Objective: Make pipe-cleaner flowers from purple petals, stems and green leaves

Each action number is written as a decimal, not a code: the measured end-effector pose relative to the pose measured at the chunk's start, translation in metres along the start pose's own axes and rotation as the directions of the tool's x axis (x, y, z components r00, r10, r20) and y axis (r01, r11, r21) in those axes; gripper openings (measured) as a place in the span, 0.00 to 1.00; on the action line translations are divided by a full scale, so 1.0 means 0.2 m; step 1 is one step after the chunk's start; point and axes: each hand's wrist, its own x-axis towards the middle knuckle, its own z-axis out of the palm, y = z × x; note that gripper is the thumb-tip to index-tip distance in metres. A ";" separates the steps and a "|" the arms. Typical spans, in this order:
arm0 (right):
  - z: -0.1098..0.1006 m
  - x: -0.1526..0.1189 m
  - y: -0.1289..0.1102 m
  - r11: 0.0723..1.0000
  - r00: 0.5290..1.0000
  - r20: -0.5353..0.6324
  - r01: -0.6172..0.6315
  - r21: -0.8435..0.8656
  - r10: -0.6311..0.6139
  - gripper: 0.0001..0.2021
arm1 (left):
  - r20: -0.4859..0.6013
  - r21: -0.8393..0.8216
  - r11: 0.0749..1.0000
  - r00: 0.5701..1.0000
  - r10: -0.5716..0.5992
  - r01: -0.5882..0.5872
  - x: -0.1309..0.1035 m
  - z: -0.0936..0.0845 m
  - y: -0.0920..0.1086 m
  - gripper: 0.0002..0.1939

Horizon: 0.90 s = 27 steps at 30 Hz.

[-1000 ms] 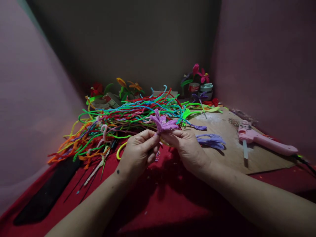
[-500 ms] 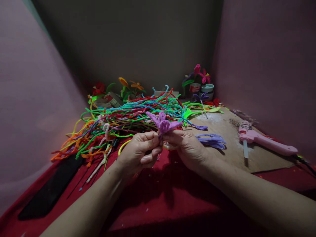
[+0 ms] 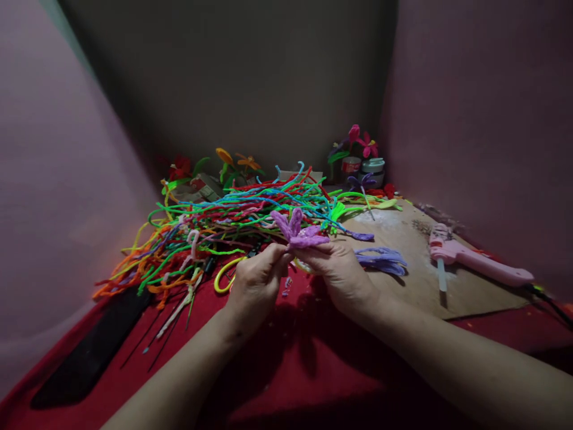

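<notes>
Between my two hands is a purple pipe-cleaner flower [image 3: 299,232], its fuzzy petals spread up and outward. My left hand [image 3: 262,272] is closed, thumb and fingers pinching the flower's base from the left. From the other side my right hand [image 3: 338,267] grips the base and the lower right petal. The fingers partly hide the base. Yellow-handled scissors [image 3: 220,279] lie just left of my left hand, their blades partly covered. Bent lavender pipe cleaners [image 3: 382,261] rest to the right of my right hand.
A heap of coloured pipe cleaners [image 3: 242,206] spreads behind my hands. At right, a pink glue gun [image 3: 478,258] lies on a brown board [image 3: 416,298]. A black flat object [image 3: 92,352] is at left on the red cloth [image 3: 250,394]. Finished flowers [image 3: 367,145] stand at the back.
The flower has turned and tilted, so its petals now point more up and left. My left hand has rolled over, its lower fingers now tucked out of sight. The scissors' yellow handle shows more.
</notes>
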 end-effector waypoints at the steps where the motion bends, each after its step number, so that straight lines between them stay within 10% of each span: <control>1: 0.00 0.00 -0.01 0.999 1.000 0.004 0.003 -0.034 -0.003 0.07 | 0.004 -0.037 0.998 0.998 -0.056 0.057 0.00 0.00 0.00 0.08; 10: -0.01 -0.02 -0.04 0.979 1.000 0.014 0.011 -0.204 -0.008 0.09 | 0.081 -0.366 0.865 0.937 -0.339 0.344 0.01 0.01 0.03 0.09; 21: -0.01 0.01 -0.03 0.993 0.993 0.011 -0.115 0.002 0.115 0.07 | 0.018 -0.109 0.972 0.978 -0.208 0.209 0.00 -0.01 0.03 0.10; 27: 0.00 0.01 -0.04 0.997 1.000 0.022 0.001 -0.084 0.001 0.08 | 0.113 -0.300 0.879 0.929 -0.353 0.370 0.02 -0.01 0.03 0.10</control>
